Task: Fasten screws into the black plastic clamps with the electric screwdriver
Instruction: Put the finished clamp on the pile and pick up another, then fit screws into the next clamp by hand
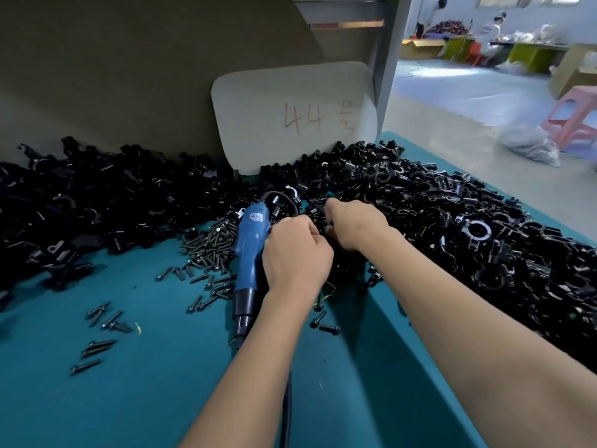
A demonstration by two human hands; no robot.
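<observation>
My left hand and my right hand meet at the middle of the table, fingers curled toward each other. Between the fingertips they hold a small black clamp, mostly hidden by the fingers. The blue electric screwdriver lies on the teal table just left of my left hand, its black tip pointing toward me and its cable running under my left forearm. A heap of dark screws lies left of the screwdriver. Black plastic clamps are piled to the right and at the back left.
Loose screws are scattered over the teal table at the front left. A grey board marked "44" leans on the back wall. The table's right edge drops to a floor with a pink stool and a white bag.
</observation>
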